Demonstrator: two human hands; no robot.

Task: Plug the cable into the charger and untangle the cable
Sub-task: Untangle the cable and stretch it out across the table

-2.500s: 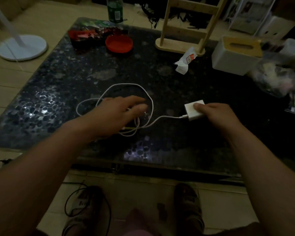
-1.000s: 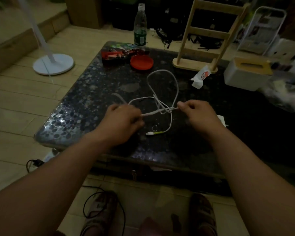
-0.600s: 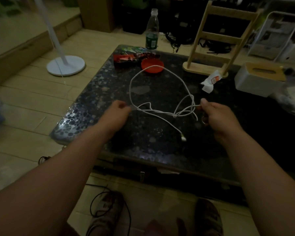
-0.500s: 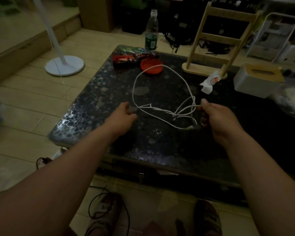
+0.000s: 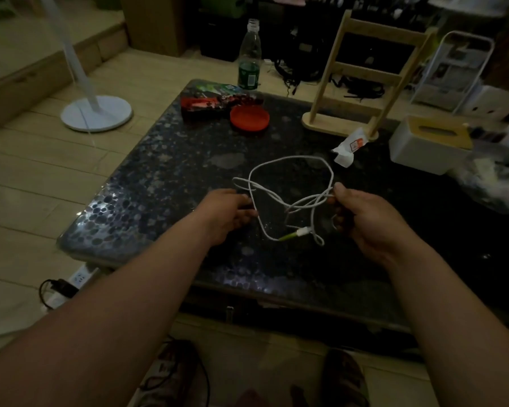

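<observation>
Both hands hold the tangled white cable [image 5: 291, 201] above the table [image 5: 165, 177]: left hand [image 5: 224, 214] fingers pinch its left strand, right hand [image 5: 365, 218] fingers pinch the crossing loops.

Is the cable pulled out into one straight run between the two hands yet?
No: the white cable loops and crosses itself between the left hand and right hand, its connector end hanging low.

No text, brand, number or sign is legible. The clear plastic bottle [image 5: 249, 54] carries a green label with a white patch, its print too small to read. The crumpled white paper wrapper [image 5: 349, 146], right of the bottle, shows an unreadable red mark.
</observation>
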